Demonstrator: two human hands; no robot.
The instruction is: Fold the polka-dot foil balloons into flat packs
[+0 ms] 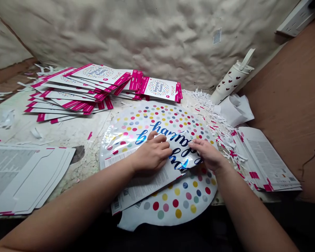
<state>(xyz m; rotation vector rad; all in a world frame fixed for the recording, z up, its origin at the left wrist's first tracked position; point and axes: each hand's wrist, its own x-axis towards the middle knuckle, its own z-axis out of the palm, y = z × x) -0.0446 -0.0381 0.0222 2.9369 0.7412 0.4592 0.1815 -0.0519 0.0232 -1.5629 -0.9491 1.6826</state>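
Both hands (152, 154) (208, 154) touch a glossy, rounded, dotted foil balloon (180, 197).

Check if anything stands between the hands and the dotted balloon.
Nothing visible separates the right hand from the dotted balloon it pinches. Partly under the left hand, a printed card covers some of the balloon.

Left hand (153, 154) laid over printed card (147, 190), itself atop dotted foil balloon (189, 199) on bench (93, 145). Right hand (206, 154) pinches edge of glossy lettered film (182, 148). Pink-edged packs (99, 73) piled behind; heart-patterned tumbler (229, 84), back right.
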